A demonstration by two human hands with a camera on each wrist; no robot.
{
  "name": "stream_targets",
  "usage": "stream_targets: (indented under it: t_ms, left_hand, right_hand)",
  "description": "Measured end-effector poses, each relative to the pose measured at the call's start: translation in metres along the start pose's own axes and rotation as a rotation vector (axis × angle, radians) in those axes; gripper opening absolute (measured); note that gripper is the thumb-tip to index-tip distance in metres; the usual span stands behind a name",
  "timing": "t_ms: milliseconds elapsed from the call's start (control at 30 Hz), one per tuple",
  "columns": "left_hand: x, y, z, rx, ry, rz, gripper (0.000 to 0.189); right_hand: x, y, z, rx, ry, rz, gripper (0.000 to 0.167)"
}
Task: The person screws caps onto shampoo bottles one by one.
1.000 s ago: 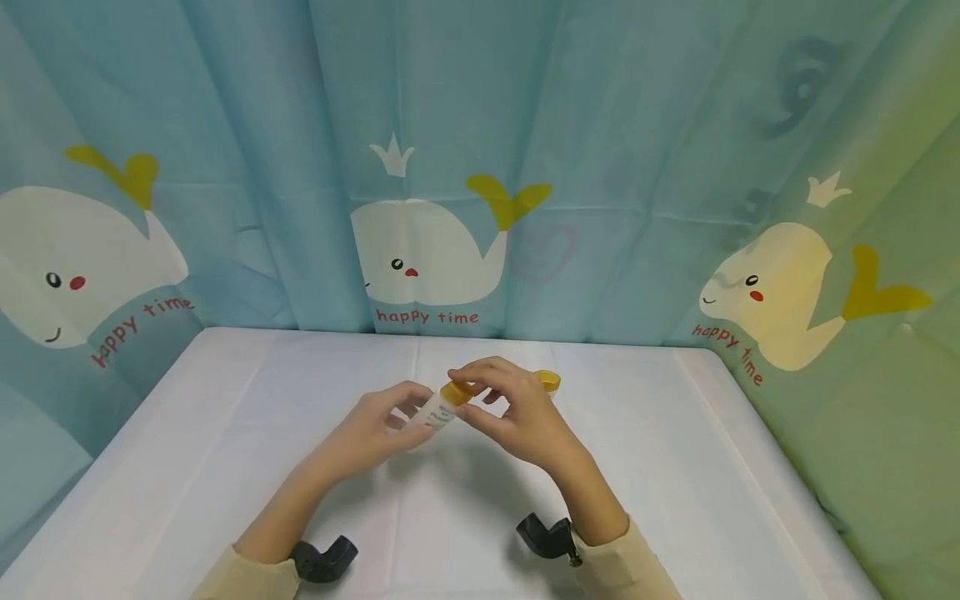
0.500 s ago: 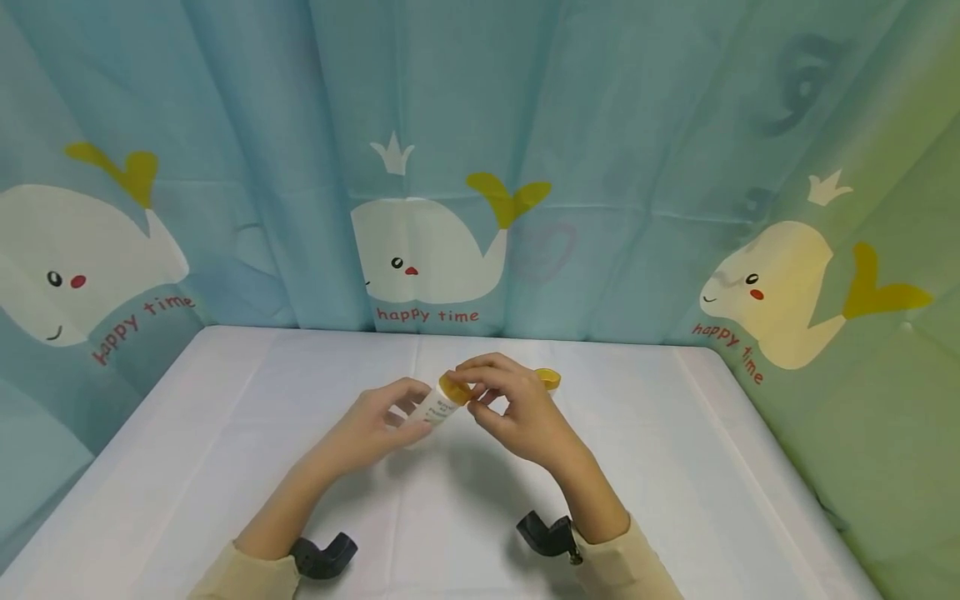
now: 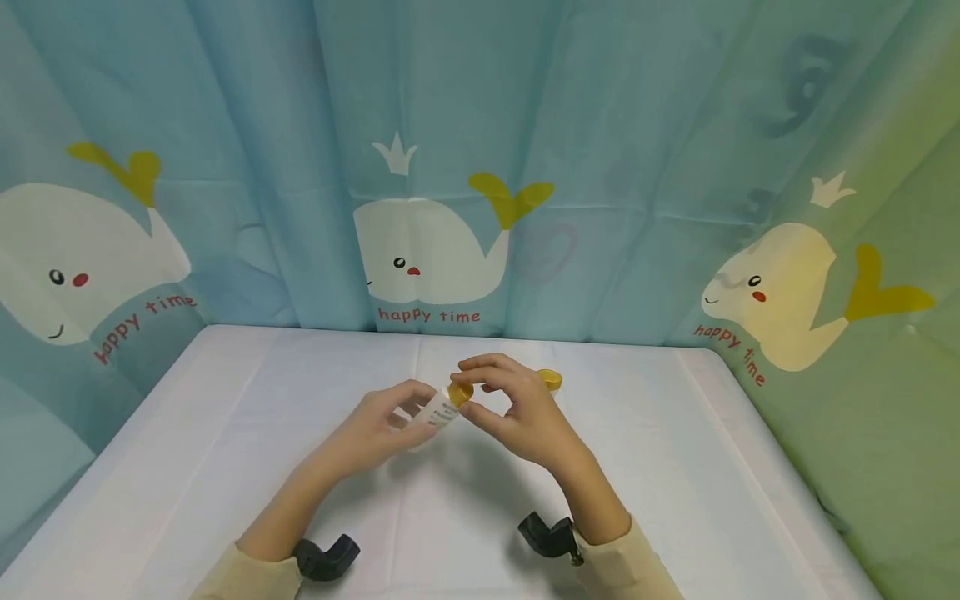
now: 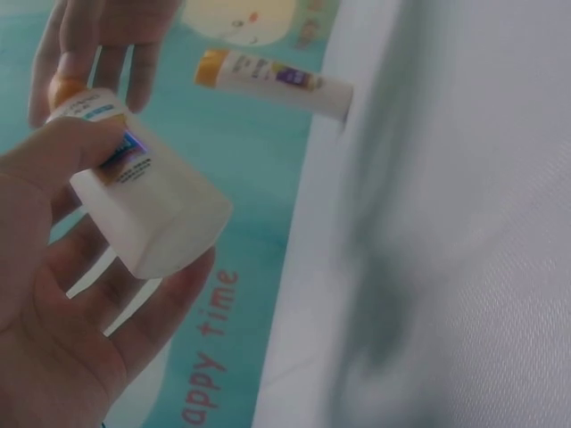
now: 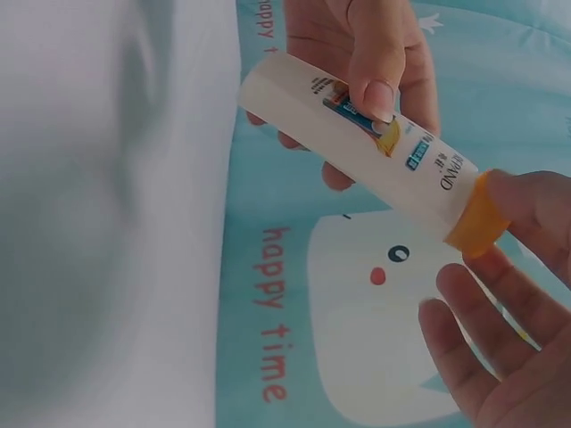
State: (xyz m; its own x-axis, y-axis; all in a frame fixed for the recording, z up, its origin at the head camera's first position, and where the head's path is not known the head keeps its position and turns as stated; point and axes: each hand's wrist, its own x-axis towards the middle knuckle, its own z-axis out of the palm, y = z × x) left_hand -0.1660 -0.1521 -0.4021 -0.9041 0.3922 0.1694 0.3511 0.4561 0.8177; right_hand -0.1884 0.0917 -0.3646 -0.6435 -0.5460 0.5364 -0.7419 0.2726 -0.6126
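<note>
My left hand (image 3: pixel 375 427) grips a white plastic bottle (image 3: pixel 435 412) with printed lettering, tilted above the table. In the left wrist view its thumb lies across the coloured label and its fingers support the underside. At the bottle's upper end is an orange-yellow cap (image 5: pixel 480 214), which my right hand (image 3: pixel 519 412) pinches between thumb and fingers. The cap sits on the bottle neck in the right wrist view. Past my right hand stands a second white bottle (image 4: pixel 277 82) with the same orange cap, upright on the table and partly hidden in the head view.
A white cloth covers the table (image 3: pixel 645 467). Behind it hangs a blue-green curtain (image 3: pixel 615 167) printed with whales. Black curved mounts (image 3: pixel 327 558) are strapped at both wrists, near the beige sleeves (image 3: pixel 622 567).
The right thumb came away from the cap half a second ago and is back against it now. The bottle has rolled and tilted slightly in the left hand; the second bottle stayed put.
</note>
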Motion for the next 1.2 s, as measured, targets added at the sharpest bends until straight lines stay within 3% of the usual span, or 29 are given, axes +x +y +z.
stream_targets:
  t_ms: [467, 933, 1200]
  left_hand:
    - [-0.0004, 0.0032, 0.0003, 0.011, 0.0, 0.042, 0.032]
    - [-0.0014, 0.0006, -0.002, -0.009, 0.028, -0.016, 0.03]
    - [-0.0014, -0.0028, -0.0044, -0.099, -0.059, -0.031, 0.032]
  right_hand:
    - [-0.0002, 0.0012, 0.0046, 0.017, 0.001, -0.008, 0.029]
    - [-0.0006, -0.0005, 0.0054, 0.055, 0.018, -0.011, 0.034]
    - [-0.0009, 0.0017, -0.0025, 0.119, -0.033, -0.012, 0.037]
